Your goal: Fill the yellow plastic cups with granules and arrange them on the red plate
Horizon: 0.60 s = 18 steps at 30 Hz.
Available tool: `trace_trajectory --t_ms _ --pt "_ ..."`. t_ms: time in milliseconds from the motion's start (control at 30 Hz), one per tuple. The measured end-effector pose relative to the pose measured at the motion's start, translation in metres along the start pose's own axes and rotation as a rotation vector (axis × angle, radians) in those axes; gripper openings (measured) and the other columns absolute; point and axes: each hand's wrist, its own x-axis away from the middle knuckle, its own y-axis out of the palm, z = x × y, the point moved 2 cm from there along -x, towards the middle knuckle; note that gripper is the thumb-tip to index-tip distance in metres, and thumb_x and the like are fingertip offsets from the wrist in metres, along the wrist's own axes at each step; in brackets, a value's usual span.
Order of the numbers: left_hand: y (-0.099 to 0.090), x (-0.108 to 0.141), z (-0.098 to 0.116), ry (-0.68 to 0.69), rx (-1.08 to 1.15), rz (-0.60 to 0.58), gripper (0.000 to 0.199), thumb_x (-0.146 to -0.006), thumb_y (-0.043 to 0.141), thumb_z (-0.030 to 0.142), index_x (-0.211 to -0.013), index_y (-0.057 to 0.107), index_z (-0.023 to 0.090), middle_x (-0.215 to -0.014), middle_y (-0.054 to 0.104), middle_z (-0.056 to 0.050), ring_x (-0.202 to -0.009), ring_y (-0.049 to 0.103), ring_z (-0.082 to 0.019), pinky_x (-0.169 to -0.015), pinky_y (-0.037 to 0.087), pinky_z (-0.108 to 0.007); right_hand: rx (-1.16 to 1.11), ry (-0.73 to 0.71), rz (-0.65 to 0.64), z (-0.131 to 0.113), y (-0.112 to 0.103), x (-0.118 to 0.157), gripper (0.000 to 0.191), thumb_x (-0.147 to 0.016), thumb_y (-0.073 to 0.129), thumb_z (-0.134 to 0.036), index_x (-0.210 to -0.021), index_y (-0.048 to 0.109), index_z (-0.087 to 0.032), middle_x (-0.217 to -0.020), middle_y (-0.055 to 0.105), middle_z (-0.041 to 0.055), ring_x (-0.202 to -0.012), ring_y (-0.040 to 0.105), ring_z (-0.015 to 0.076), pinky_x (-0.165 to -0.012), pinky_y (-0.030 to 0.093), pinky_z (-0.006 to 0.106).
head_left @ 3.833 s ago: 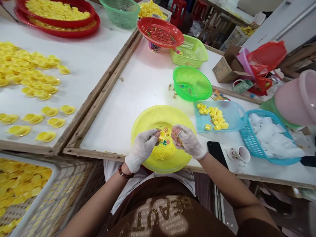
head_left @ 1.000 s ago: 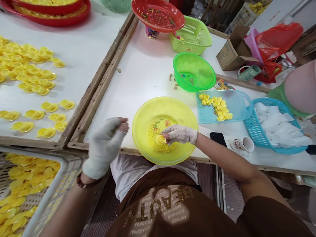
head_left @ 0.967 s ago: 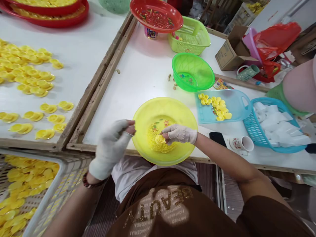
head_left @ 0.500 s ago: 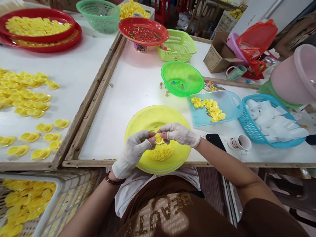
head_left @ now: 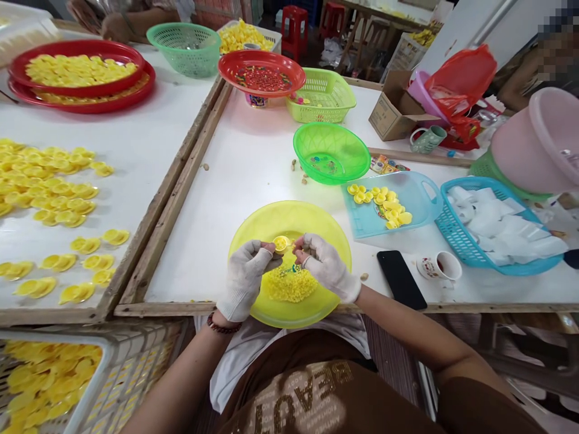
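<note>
In a gloved pinch, my left hand [head_left: 246,271] holds a small round yellow plastic cup [head_left: 280,243] by its edge, its hollow face turned up. Just to the right of it, my right hand [head_left: 326,265] has its bare fingertips drawn together. Whether a tiny piece sits between them I cannot make out. Both hands are over a wide yellow basin [head_left: 253,220]. Inside the basin lies a heap of tiny yellow pieces [head_left: 292,284]. A blue board [head_left: 420,205] to the right carries several yellow plastic pieces [head_left: 393,211].
A black phone [head_left: 400,278] and a mug [head_left: 438,267] lie right of the basin, beside a blue basket [head_left: 461,238] of white pieces. Behind stands a green bowl [head_left: 332,150]. Wooden strips [head_left: 169,187] edge the table. Another person's hand [head_left: 115,27] rests at the far left.
My hands have drawn apart, the cup staying in my left hand while my right moved off it to the right. The view has tilted up slightly, and the phone shows fully.
</note>
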Motion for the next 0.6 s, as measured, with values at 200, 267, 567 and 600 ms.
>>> trace_trajectory --t_ms 200,267,567,600 --pt "0.005 -0.005 -0.003 -0.011 -0.005 -0.031 0.044 -0.071 0.079 0.037 -0.105 0.062 0.014 -0.087 0.066 -0.002 -0.07 0.063 -0.012 -0.073 0.056 -0.027 0.901 -0.362 -0.248 -0.012 0.011 0.01 0.04 -0.095 0.048 -0.022 -0.134 0.059 -0.018 -0.096 0.069 0.0108 -0.087 0.062 0.0249 -0.078 0.05 0.039" --pt "0.004 -0.008 -0.004 0.025 -0.041 -0.036 0.039 -0.073 0.077 0.038 -0.1 0.063 0.013 -0.085 0.066 -0.002 -0.073 0.063 -0.013 -0.074 0.055 -0.027 1.038 -0.339 -0.267 -0.017 0.008 0.011 0.04 -0.095 0.049 -0.021 -0.133 0.059 -0.016 -0.094 0.069 0.0114 -0.084 0.062 0.0249 -0.073 0.048 0.038" --pt "0.006 -0.014 -0.003 0.002 -0.058 -0.091 0.034 -0.072 0.076 0.039 -0.092 0.063 0.015 -0.087 0.069 -0.005 -0.078 0.067 -0.018 -0.079 0.054 -0.032 1.101 -0.381 -0.244 -0.014 0.001 0.014 0.039 -0.098 0.049 -0.029 -0.134 0.057 -0.021 -0.093 0.07 0.0081 -0.081 0.062 0.0226 -0.069 0.045 0.035" --pt "0.005 -0.014 -0.003 0.01 -0.086 -0.081 0.034 -0.073 0.075 0.04 -0.092 0.063 0.015 -0.086 0.069 -0.005 -0.078 0.067 -0.018 -0.08 0.054 -0.032 1.102 -0.369 -0.253 -0.012 -0.001 0.012 0.039 -0.098 0.048 -0.029 -0.136 0.056 -0.021 -0.093 0.07 0.0083 -0.08 0.061 0.0223 -0.07 0.045 0.035"
